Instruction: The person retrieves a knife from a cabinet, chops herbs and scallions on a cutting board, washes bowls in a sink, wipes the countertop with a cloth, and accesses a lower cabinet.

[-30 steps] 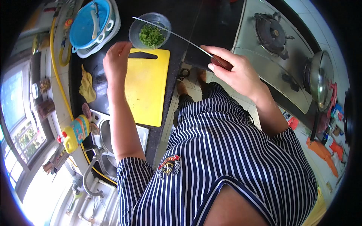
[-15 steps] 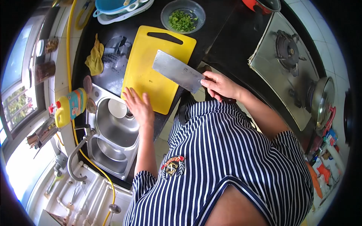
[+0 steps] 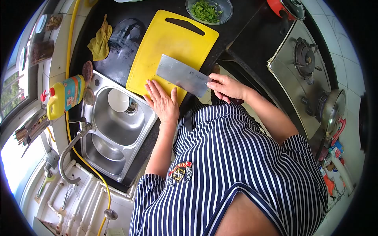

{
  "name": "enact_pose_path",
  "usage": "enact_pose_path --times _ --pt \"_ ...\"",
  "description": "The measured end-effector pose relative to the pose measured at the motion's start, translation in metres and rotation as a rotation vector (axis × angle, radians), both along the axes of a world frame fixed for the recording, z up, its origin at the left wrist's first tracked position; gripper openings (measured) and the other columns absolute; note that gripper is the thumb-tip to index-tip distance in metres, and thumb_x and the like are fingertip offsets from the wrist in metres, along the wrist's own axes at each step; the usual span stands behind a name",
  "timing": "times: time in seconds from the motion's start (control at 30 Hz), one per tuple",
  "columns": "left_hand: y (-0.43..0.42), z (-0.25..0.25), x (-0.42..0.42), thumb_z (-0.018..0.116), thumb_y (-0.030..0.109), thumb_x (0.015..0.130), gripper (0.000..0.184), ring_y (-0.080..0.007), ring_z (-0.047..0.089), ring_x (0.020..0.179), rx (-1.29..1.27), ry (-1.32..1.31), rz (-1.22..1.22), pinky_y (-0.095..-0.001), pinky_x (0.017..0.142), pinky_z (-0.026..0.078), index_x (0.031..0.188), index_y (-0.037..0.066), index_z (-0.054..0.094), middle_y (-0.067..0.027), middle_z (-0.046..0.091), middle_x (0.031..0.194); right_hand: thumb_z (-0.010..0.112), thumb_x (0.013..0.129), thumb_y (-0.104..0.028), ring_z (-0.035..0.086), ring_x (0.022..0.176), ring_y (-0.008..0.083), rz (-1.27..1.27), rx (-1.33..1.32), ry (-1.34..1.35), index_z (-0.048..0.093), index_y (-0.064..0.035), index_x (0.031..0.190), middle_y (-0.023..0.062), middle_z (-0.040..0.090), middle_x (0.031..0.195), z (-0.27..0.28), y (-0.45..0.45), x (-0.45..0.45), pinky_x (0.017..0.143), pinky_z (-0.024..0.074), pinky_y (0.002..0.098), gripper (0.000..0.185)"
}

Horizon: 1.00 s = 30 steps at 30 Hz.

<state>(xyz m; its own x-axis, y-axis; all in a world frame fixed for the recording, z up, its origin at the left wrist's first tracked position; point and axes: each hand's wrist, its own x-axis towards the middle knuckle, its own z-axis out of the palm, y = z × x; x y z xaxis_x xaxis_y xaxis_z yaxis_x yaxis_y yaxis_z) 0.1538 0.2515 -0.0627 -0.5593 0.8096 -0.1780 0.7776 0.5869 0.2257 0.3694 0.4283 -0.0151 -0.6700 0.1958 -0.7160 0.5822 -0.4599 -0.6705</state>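
Note:
A cleaver (image 3: 183,75) lies flat-side up over the lower part of the yellow cutting board (image 3: 173,39), its blade pointing left. My right hand (image 3: 227,87) is closed around its handle end, thumb on the blade's base. Flat on the board's near edge rests my left hand (image 3: 162,101), fingers spread, just below the blade and holding nothing. Chopped green leaves (image 3: 205,11) sit in a clear bowl (image 3: 225,16) beyond the board's far end.
A double steel sink (image 3: 118,118) with a white bowl (image 3: 118,100) is at the left, by a curved faucet (image 3: 67,151). A yellow cloth (image 3: 100,41) lies above it. The gas stove (image 3: 293,63), a red pot (image 3: 281,8) and a lidded pan (image 3: 334,112) are at the right.
The cleaver has swung from edge-on above the counter to flat over the board. My left hand has come down from near the bowl onto the board's near edge. The view has shifted.

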Motion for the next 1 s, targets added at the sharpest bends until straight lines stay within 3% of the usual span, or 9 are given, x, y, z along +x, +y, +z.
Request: enact_pose_path --times 0.23,0.33,0.43,0.57,0.63,0.7,0.77,0.83,1.0 --pt "0.019 0.015 0.003 0.038 0.056 0.104 0.081 -0.0348 0.002 0.157 0.025 -0.075 0.049 -0.0539 0.124 0.0 0.161 0.001 0.016 -0.02 0.006 0.169 0.053 0.106 -0.034 0.049 0.043 0.0065 -0.023 -0.053 0.051 0.055 -0.0063 0.123 0.0009 0.056 0.063 0.013 -0.002 0.0 0.04 0.0431 0.0228 0.032" --pt "0.05 0.039 0.002 0.041 0.051 0.104 0.079 -0.0376 0.0 0.156 0.223 -0.055 -0.045 -0.0535 0.124 -0.002 0.162 0.004 0.013 -0.0198 0.003 0.169 0.053 0.107 -0.029 0.048 0.041 0.0067 -0.157 -0.047 0.155 0.055 -0.006 0.108 0.0018 0.056 0.061 0.033 0.005 0.015 0.038 0.0409 0.0215 0.023" --pt "0.104 0.063 0.006 0.042 0.05 0.104 0.069 -0.0388 0.001 0.156 0.362 -0.046 -0.214 -0.0568 0.123 -0.002 0.161 0.016 0.025 -0.02 0.007 0.168 0.053 0.107 -0.026 0.048 0.041 0.0065 -0.295 0.056 0.203 0.053 -0.0061 0.102 0.0021 0.056 0.061 0.052 0.012 0.034 0.038 0.0403 0.0214 0.02" --pt "0.186 0.083 0.026 0.04 0.056 0.103 0.067 -0.0367 0.006 0.156 0.417 -0.005 -0.369 -0.0589 0.122 0.0 0.158 0.019 0.035 -0.0131 0.016 0.168 0.053 0.107 -0.024 0.048 0.042 0.0061 -0.504 0.222 0.13 0.054 -0.0047 0.104 0.0019 0.055 0.063 0.099 0.026 0.05 0.038 0.0417 0.0225 0.02" --pt "0.22 0.074 0.027 0.042 0.056 0.102 0.061 -0.034 0.009 0.156 0.427 0.087 -0.32 -0.0586 0.123 0.003 0.148 0.017 0.053 -0.0117 0.019 0.168 0.052 0.107 -0.024 0.049 0.043 0.0076 -0.589 0.317 0.127 0.053 -0.0054 0.102 0.0023 0.055 0.062 0.106 0.033 0.057 0.039 0.0416 0.0233 0.019" --pt "0.243 0.076 0.021 0.066 0.037 0.094 0.03 -0.0312 0.04 0.142 0.567 0.039 -0.281 -0.0547 0.118 0.024 0.099 0.01 0.079 -0.0102 0.056 0.141 0.052 0.107 -0.023 0.049 0.043 0.0083 -0.678 0.377 0.119 0.051 -0.0056 0.099 0.0027 0.055 0.062 0.108 0.038 0.068 0.038 0.0409 0.0239 0.02" --pt "0.258 0.083 0.008 0.075 0.021 0.083 0.009 -0.0282 0.058 0.112 0.756 0.011 -0.272 -0.0496 0.101 0.038 0.087 0.013 0.076 -0.0048 0.066 0.108 0.052 0.107 -0.023 0.049 0.042 0.0085 -0.722 0.401 0.124 0.049 -0.0061 0.095 0.0032 0.055 0.062 0.114 0.04 0.075 0.038 0.0403 0.0242 0.021" --pt "0.281 0.089 -0.015 0.078 0.018 0.077 0.009 -0.0256 0.06 0.096 0.871 0.119 -0.183 -0.0438 0.087 0.04 0.085 0.018 0.073 -0.0007 0.064 0.095 0.052 0.107 -0.023 0.048 0.041 0.0088 -0.769 0.438 0.073 0.049 -0.0061 0.095 0.0037 0.055 0.062 0.115 0.04 0.082 0.038 0.0403 0.0241 0.021" --pt "0.338 0.109 -0.104 0.076 0.038 0.082 0.031 -0.0304 0.061 0.107 0.588 0.288 0.029 -0.0467 0.091 0.039 0.103 0.015 0.069 -0.0071 0.071 0.105 0.053 0.107 -0.025 0.049 0.042 0.0089 -0.828 0.407 0.092 0.051 -0.0054 0.098 0.0038 0.055 0.063 0.111 0.036 0.086 0.038 0.0392 0.024 0.021"
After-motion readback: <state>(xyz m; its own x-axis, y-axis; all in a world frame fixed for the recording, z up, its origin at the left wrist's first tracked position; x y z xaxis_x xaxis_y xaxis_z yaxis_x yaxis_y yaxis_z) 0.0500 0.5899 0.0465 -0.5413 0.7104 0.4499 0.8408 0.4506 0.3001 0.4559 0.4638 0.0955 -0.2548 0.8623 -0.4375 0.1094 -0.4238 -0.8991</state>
